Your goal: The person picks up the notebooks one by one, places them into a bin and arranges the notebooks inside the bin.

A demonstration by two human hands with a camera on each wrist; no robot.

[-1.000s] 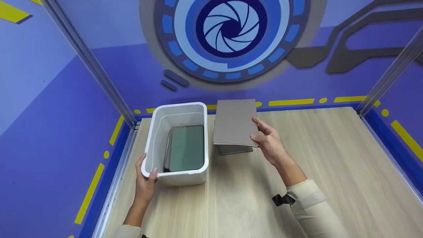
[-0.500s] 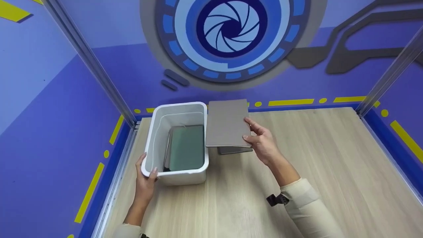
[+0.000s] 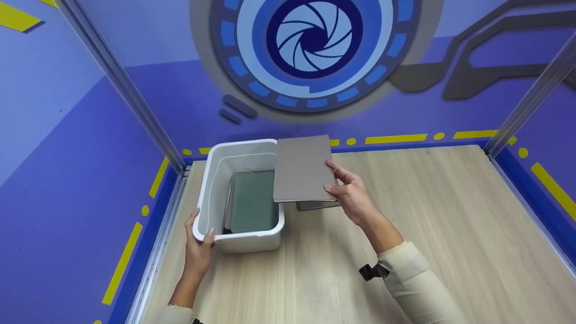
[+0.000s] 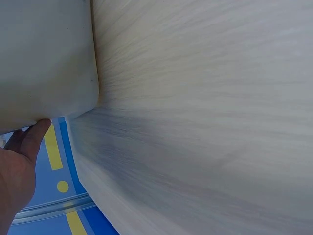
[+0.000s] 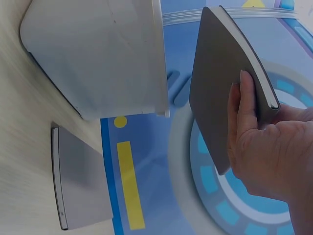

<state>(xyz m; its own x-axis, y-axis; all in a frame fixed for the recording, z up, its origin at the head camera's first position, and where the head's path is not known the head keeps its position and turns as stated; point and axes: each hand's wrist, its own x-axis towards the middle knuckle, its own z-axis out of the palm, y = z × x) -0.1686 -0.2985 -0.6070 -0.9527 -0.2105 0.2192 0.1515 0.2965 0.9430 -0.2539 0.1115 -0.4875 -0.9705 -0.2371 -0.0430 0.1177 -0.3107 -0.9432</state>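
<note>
My right hand (image 3: 353, 195) pinches a grey-brown notebook (image 3: 302, 168) by its right edge, thumb on top and fingers beneath. In the head view the notebook overlaps the right rim of a white plastic bin (image 3: 243, 244); the right wrist view shows it raised above rim height. My left hand (image 3: 198, 249) grips the bin at its front left corner, thumb over the rim and fingers down the outer side. Inside the bin lies a green notebook (image 3: 254, 202), with dark edges of other items at its left. A second grey notebook (image 5: 83, 178) lies on the table, mostly hidden in the head view.
The bin stands on a light wood table (image 3: 432, 216), toward its back left. Blue and purple printed panels (image 3: 148, 103) enclose the table at the back and sides, with metal profiles at the corners and along the left edge.
My right hand has moved left with the grey-brown notebook, from beside the bin to over its right rim. The left hand and the bin have stayed in place.
</note>
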